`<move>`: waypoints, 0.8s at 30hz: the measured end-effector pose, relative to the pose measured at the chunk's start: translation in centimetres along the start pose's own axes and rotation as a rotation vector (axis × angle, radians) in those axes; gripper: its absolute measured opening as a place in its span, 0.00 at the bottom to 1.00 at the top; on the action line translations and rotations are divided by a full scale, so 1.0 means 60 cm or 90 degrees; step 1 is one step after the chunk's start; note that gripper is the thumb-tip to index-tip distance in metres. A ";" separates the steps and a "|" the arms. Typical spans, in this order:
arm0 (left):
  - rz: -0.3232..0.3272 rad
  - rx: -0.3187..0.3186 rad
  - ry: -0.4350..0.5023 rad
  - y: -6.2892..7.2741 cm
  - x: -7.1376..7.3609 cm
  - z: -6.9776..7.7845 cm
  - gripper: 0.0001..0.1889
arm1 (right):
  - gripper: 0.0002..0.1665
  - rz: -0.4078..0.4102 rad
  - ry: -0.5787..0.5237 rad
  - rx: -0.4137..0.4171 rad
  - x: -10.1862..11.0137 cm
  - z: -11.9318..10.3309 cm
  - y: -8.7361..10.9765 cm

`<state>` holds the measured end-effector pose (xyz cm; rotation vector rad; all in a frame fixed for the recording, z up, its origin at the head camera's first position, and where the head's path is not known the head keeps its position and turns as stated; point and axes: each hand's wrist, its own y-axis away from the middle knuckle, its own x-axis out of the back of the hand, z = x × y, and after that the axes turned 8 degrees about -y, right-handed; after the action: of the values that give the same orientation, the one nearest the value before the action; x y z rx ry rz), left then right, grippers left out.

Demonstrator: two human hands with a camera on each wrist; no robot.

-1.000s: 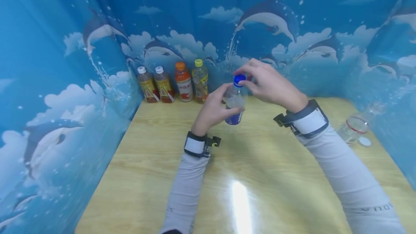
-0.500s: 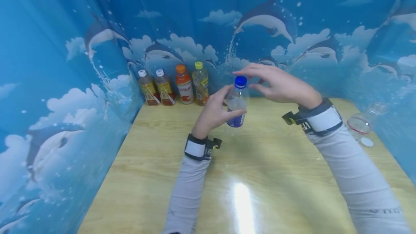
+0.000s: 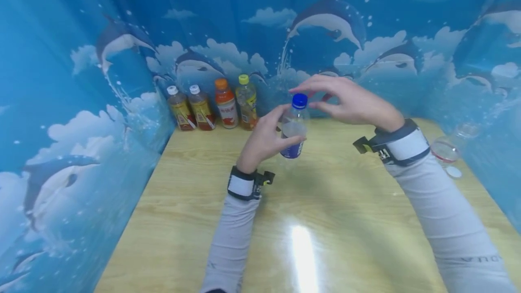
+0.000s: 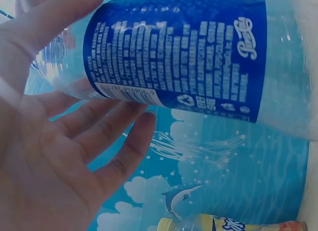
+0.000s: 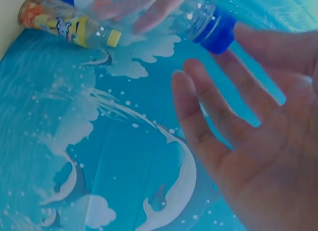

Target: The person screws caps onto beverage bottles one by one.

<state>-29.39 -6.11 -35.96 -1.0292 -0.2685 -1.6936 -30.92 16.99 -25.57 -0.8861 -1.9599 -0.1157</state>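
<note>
My left hand (image 3: 261,140) grips a clear plastic Pepsi bottle (image 3: 294,126) round its middle, with the thumb across the blue label (image 4: 174,54). The bottle stands upright over the table, and its screw cap (image 3: 300,101) is blue and seated on the neck. Around that cap, my right hand (image 3: 352,102) hovers with fingers spread and reaching over it. In the right wrist view the thumb tip is right at the blue cap (image 5: 219,35), while the other fingers (image 5: 198,126) are loosely extended below it.
Along the back left of the wooden table (image 3: 195,220) stand two brown drink bottles (image 3: 182,110), an orange-capped bottle (image 3: 226,104) and a yellow-capped bottle (image 3: 246,103). At the right edge are a large clear bottle (image 3: 445,150) and a white lid (image 3: 453,172). Dolphin-print curtains (image 3: 268,21) surround the table.
A second ago my right fingers pinched the blue cap; they have since let go, spread apart, and the wrist has shifted right. The left hand keeps its hold on the bottle.
</note>
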 end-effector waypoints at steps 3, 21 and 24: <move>0.001 -0.010 -0.008 -0.001 -0.002 0.002 0.45 | 0.28 0.011 0.019 0.027 0.003 0.000 0.002; -0.009 -0.061 0.000 -0.002 -0.014 0.016 0.43 | 0.17 0.031 0.029 -0.029 0.003 -0.009 0.029; 0.003 -0.081 0.002 -0.002 -0.021 0.020 0.42 | 0.19 0.065 0.119 -0.087 -0.005 -0.009 0.028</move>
<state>-28.86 -4.47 -36.11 -1.1201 -0.1569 -1.7251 -29.37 17.84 -25.99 -1.0247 -1.7456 -0.2655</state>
